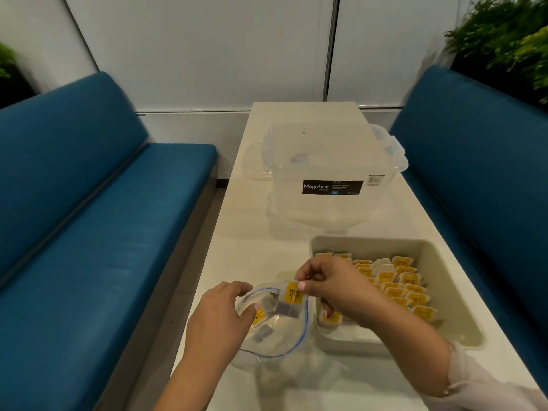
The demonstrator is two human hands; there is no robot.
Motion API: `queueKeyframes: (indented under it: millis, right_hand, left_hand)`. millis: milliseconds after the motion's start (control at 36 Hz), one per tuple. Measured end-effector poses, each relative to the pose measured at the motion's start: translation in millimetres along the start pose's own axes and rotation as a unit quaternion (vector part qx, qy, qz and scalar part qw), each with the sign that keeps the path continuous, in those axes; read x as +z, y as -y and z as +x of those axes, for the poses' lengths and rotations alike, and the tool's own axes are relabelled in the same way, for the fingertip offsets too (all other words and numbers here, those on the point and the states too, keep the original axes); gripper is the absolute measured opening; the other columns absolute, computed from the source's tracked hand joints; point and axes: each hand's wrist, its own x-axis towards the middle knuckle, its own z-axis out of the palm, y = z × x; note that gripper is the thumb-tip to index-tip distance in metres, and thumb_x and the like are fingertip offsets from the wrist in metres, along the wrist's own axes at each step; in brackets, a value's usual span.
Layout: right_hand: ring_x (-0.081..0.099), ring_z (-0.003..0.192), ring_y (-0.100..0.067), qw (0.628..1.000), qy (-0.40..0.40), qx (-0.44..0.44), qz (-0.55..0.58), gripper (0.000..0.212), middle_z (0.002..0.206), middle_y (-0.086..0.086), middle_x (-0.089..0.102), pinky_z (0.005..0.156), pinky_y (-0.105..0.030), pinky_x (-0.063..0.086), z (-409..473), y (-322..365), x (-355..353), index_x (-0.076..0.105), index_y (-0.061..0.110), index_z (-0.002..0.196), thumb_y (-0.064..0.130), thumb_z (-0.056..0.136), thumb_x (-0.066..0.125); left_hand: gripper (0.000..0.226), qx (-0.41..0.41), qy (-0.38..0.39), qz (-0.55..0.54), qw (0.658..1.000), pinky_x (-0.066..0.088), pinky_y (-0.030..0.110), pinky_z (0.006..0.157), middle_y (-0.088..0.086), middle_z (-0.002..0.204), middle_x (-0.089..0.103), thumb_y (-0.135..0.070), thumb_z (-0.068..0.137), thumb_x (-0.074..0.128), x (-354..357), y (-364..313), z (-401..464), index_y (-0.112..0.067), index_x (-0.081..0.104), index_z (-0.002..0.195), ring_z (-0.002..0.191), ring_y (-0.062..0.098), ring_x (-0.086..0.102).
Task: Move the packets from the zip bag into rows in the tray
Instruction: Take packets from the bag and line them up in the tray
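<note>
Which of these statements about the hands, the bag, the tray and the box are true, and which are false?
1. The right hand pinches a yellow-labelled packet above the zip bag. True.
2. The tray holds no packets. False: many packets already lie in it in rows.
3. The left hand holds the bag's mouth. True.
4. The clear storage box stands between the bag and the tray. False: it stands farther back on the table.
5. The tray is on the bag's right. True.

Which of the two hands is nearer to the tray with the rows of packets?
Right. The right hand is beside the tray, pinching a packet. The left hand is farther away, on the zip bag.
</note>
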Motion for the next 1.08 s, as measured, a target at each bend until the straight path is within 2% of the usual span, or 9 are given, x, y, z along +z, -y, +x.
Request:
queueKeyframes:
  millis: [83,167,278,333,556,667,806,944,1083]
  right_hand:
    - [0.043,0.037,0.002,0.999,-0.029,-0.004,-0.032,0.014,0.075,-0.003,0.061,0.045,-0.02,0.042,-5,0,-13,0.065,0.018,0.077,0.009,0.088,0.064]
    - [0.047,0.046,0.005,0.992,-0.068,-0.007,-0.104,0.01,0.082,0.004,0.064,0.05,-0.011,0.037,-12,-2,-28,0.067,0.021,0.08,0.015,0.088,0.066]
    - [0.057,0.07,-0.008,0.979,-0.102,0.016,-0.178,0.015,0.084,0.006,0.067,0.065,-0.025,0.047,-22,-10,-48,0.065,0.028,0.076,0.019,0.088,0.066]
    - [0.059,0.078,-0.007,0.973,-0.105,0.031,-0.204,0.019,0.083,0.01,0.066,0.067,-0.023,0.047,-27,-16,-55,0.062,0.03,0.073,0.018,0.088,0.066]
    - [0.062,0.082,-0.01,0.937,-0.079,0.095,-0.325,0.014,0.086,0.01,0.066,0.075,-0.031,0.055,-28,-45,-60,0.063,0.031,0.081,0.019,0.087,0.064]
    - [0.06,0.083,-0.01,0.918,-0.07,0.111,-0.374,0.015,0.086,0.011,0.063,0.072,-0.029,0.054,-23,-59,-55,0.059,0.034,0.081,0.021,0.088,0.062]
    - [0.059,0.079,-0.011,0.916,-0.06,0.12,-0.377,0.018,0.083,0.01,0.06,0.061,-0.022,0.048,-16,-68,-47,0.057,0.034,0.079,0.02,0.09,0.06]
    - [0.06,0.083,-0.011,0.915,-0.068,0.124,-0.377,0.017,0.085,0.009,0.06,0.065,-0.023,0.051,-12,-73,-42,0.063,0.033,0.085,0.018,0.091,0.059]
    - [0.058,0.08,-0.009,0.915,-0.075,0.128,-0.374,0.018,0.087,0.01,0.06,0.054,-0.017,0.041,-11,-77,-42,0.065,0.033,0.088,0.017,0.092,0.057]
  left_hand:
    - [0.025,0.018,0.004,0.0,1.0,0.04,0.019,0.067,-0.028,0.097,0.052,-0.038,0.082,0.064,-2,-7,1,-0.043,0.057,0.106,0.099,0.001,0.051]
    - [0.028,0.027,0.01,0.004,1.0,0.039,0.019,0.069,-0.028,0.099,0.052,-0.035,0.082,0.066,-3,-12,2,-0.042,0.057,0.107,0.1,0.001,0.051]
    - [0.028,0.019,0.014,0.007,1.0,0.04,0.019,0.068,-0.025,0.099,0.055,-0.032,0.082,0.067,1,-14,4,-0.041,0.058,0.107,0.097,0.001,0.052]
    - [0.027,0.015,0.014,0.004,1.0,0.038,0.017,0.064,-0.025,0.096,0.056,-0.031,0.081,0.067,3,-15,4,-0.041,0.059,0.105,0.092,0.0,0.052]
    - [0.026,0.001,0.005,-0.012,1.0,0.035,0.011,0.059,-0.023,0.096,0.059,-0.025,0.082,0.067,6,-18,4,-0.04,0.061,0.102,0.086,0.0,0.054]
    - [0.027,-0.012,0.004,-0.016,1.0,0.036,0.014,0.06,-0.023,0.095,0.057,-0.025,0.083,0.066,6,-20,4,-0.041,0.06,0.104,0.086,-0.001,0.053]
    - [0.026,-0.016,0.001,-0.017,1.0,0.036,0.013,0.059,-0.023,0.095,0.058,-0.025,0.083,0.067,7,-22,3,-0.04,0.061,0.104,0.085,0.0,0.053]
    - [0.025,-0.014,-0.001,-0.019,1.0,0.037,0.014,0.06,-0.022,0.096,0.059,-0.025,0.083,0.067,6,-21,2,-0.04,0.061,0.103,0.085,0.001,0.054]
    - [0.025,-0.013,-0.001,-0.016,1.0,0.037,0.013,0.06,-0.023,0.095,0.057,-0.026,0.084,0.066,6,-21,2,-0.039,0.061,0.104,0.085,0.001,0.054]
